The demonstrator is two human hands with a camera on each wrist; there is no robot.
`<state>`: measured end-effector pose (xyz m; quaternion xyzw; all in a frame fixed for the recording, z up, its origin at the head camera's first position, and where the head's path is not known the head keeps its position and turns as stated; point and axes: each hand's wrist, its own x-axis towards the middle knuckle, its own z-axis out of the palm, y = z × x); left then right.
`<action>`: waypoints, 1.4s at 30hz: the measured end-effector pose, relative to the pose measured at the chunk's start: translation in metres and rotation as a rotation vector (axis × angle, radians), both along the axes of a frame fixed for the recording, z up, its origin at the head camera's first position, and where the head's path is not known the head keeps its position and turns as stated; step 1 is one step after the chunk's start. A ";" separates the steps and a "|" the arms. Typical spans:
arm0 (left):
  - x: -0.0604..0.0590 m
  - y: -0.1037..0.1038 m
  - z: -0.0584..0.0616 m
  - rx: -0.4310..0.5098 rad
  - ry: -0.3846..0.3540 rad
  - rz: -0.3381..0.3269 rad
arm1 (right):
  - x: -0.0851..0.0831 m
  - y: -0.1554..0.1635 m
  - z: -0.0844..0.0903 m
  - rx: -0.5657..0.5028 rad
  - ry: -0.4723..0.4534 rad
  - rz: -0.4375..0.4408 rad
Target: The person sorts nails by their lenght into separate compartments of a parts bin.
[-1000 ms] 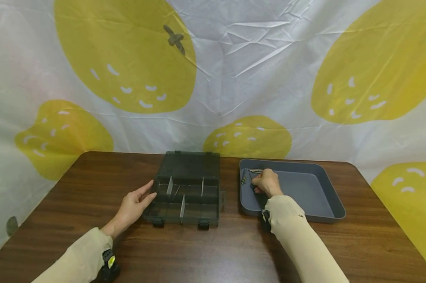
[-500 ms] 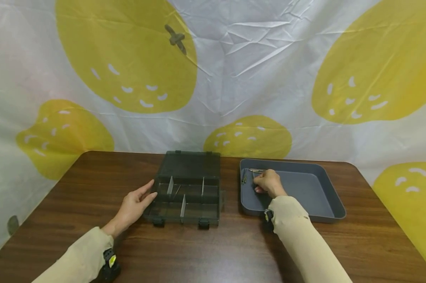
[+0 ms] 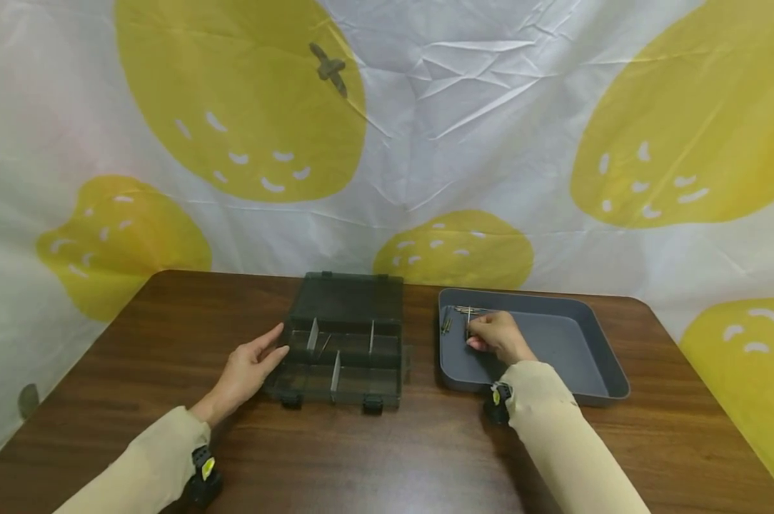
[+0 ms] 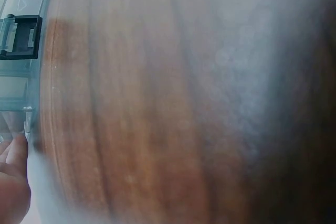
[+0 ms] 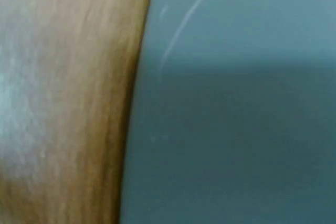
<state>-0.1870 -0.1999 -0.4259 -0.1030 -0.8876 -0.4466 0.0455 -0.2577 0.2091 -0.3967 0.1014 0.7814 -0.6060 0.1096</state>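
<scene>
In the head view my right hand (image 3: 498, 337) is over the left part of a grey tray (image 3: 554, 350). Its thumb and fingertips pinch a thin, nail-like metal piece (image 3: 469, 315) that points up and away. More slim metal pieces (image 3: 448, 325) lie at the tray's left wall and along its back. My left hand (image 3: 244, 373) rests against the left side of a dark see-through divider box (image 3: 368, 378), fingers fairly straight and thumb at the rim. One slim metal piece (image 3: 325, 343) leans inside a back compartment. The left wrist view shows fingertips (image 4: 18, 153) at the box's side.
The box's lid (image 3: 348, 298) is raised and tilted back; two black latches (image 3: 373, 405) are at its front. Pale dividers (image 3: 335, 375) split the inside. Box and tray stand apart on a brown wooden table (image 3: 348, 464), before a lemon-print cloth (image 3: 419, 157).
My right hand has drawn slightly right and toward me inside the tray, and the pinched metal piece now shows above the fingertips. The left hand keeps its place at the box.
</scene>
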 end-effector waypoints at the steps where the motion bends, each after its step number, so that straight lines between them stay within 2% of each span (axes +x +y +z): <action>1: 0.000 0.000 0.000 -0.001 -0.002 0.002 | 0.000 0.000 0.000 -0.016 -0.002 0.004; 11: -0.002 -0.002 -0.001 0.028 -0.012 -0.015 | 0.004 -0.014 0.015 -0.147 -0.002 0.005; 18: -0.003 -0.002 0.000 0.024 -0.010 -0.006 | 0.005 -0.045 0.027 -0.292 0.021 0.052; 26: -0.002 -0.001 0.000 0.018 -0.013 -0.002 | 0.008 -0.092 0.030 -0.357 0.003 0.122; 33: -0.003 -0.001 0.000 0.022 -0.006 -0.005 | 0.014 -0.132 0.027 -0.313 -0.025 0.190; 42: -0.003 -0.002 0.000 0.020 -0.018 0.002 | 0.020 -0.165 0.022 -0.189 0.014 0.244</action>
